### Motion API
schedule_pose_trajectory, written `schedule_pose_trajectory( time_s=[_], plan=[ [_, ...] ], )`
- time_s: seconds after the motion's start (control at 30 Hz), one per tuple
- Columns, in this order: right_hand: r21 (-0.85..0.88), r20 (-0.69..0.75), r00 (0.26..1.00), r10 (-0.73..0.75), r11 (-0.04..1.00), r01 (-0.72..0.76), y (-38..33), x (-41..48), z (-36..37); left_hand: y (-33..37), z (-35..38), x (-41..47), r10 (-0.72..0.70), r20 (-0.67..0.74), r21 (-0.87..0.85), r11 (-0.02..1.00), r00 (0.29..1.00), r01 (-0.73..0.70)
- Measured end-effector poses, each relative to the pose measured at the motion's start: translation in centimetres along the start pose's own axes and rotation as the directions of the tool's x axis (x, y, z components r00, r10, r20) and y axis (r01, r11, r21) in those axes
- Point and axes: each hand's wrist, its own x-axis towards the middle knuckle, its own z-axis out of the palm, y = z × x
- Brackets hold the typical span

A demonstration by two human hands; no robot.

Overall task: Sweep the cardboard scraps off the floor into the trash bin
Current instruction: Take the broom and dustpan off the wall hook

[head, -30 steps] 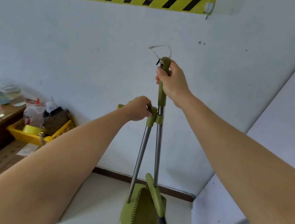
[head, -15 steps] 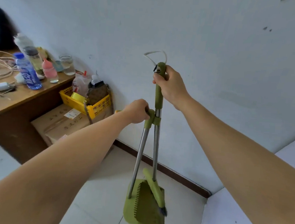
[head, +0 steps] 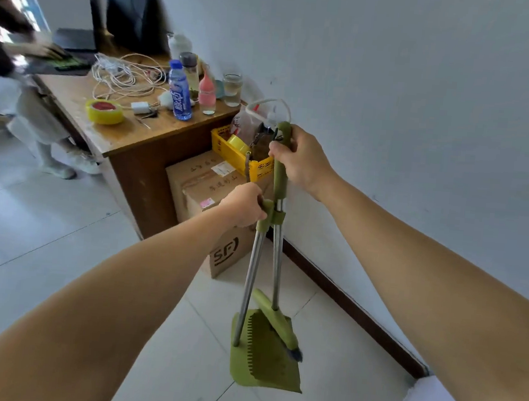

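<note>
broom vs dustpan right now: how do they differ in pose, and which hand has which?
The broom handle stands taller, near vertical, gripped near its top by the right hand; the dustpan handle is shorter, slanted, held at its top by the left hand. Only the broom carries a white cord loop. Both are olive green with metal poles, clipped together.

looks like a small office: wooden desk (head: 128, 137) at upper left with charging cables (head: 123, 76), bottles, tape, a seated person typing (head: 13, 60), shipping boxes (head: 206, 189) beside it
</note>
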Motion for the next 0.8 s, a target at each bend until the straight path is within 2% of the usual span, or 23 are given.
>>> schedule_pose_trajectory(
  time_s=[0.17,0.27,0.3,0.37,0.43,0.53,0.63,0.7,0.8],
  plan=[
    [-0.065,0.163,0.986,0.030,0.998,-0.020,-1.8,-0.2,5.4,-5.0,-1.0,-3.3,-0.119,-0.016,-0.051,0.992,0.993,0.118],
    [-0.223,0.320,0.929,0.186,0.968,-0.117,-2.6,-0.4,8.3,-7.9,-1.3,-5.3,-0.176,-0.032,-0.064,0.983,0.984,0.174],
    [-0.296,0.389,0.882,0.265,0.943,-0.153,-2.7,-0.3,9.3,-9.0,-1.3,-5.9,-0.204,-0.041,-0.065,0.977,0.978,0.201],
    [-0.402,0.516,0.742,0.429,0.886,-0.233,-3.2,-0.2,11.2,-11.0,-1.5,-7.2,-0.270,-0.061,-0.068,0.962,0.961,0.265],
    [-0.388,0.588,0.616,0.525,0.851,-0.354,-3.6,-0.2,12.8,-12.8,-1.6,-8.6,-0.329,-0.083,-0.066,0.944,0.941,0.324],
    [-0.252,0.678,0.430,0.596,0.738,-0.626,-4.0,-0.2,15.1,-14.8,-1.6,-10.5,-0.393,-0.126,-0.098,0.919,0.911,0.383],
    [-0.297,0.754,0.258,0.604,0.663,-0.687,-4.7,-0.2,18.4,-16.4,-1.8,-12.3,-0.483,-0.171,-0.150,0.874,0.859,0.461],
    [-0.310,0.766,0.211,0.607,0.636,-0.707,-5.2,-0.2,20.9,-17.6,-2.2,-13.4,-0.556,-0.211,-0.202,0.830,0.804,0.521],
    [-0.309,0.768,0.190,0.612,0.613,-0.727,-6.5,-0.3,24.1,-19.0,-2.5,-15.0,-0.656,-0.269,-0.293,0.753,0.705,0.590]
  ],
)
